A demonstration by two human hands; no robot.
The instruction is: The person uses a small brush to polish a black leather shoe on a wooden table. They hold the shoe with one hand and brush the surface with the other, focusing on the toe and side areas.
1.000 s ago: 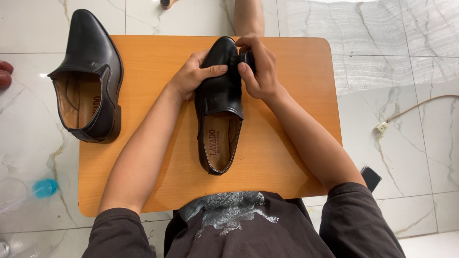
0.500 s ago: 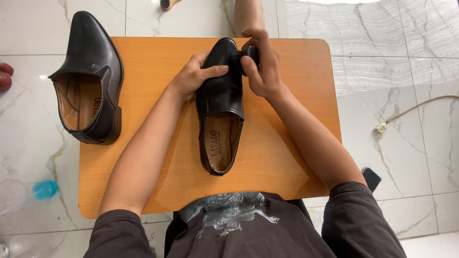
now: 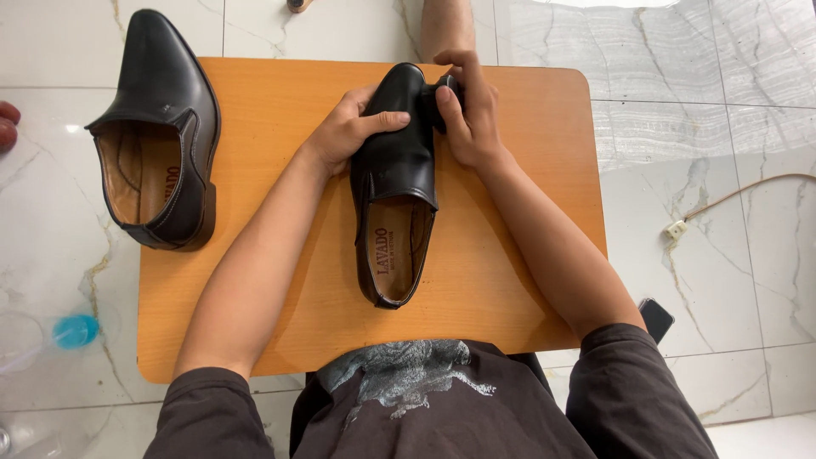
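The small dark round object (image 3: pixel 444 95) gripped in the right hand (image 3: pixel 467 115) is mostly covered by the fingers, so its kind cannot be told. The left hand (image 3: pixel 348 127) hides part of the toe of the black leather slip-on shoe (image 3: pixel 395 178). At the top edge, a small brown round item (image 3: pixel 297 4) is cut off. At the left edge, reddish fingertips (image 3: pixel 7 123) are cropped. A dark flat phone-like slab (image 3: pixel 656 319) lies partly behind the right sleeve.

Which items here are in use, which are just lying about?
In use: black shoe steadied by left hand; small dark object pressed to its toe by right hand; orange table.
Lying about: second shoe, phone, cable, blue-capped bottle.
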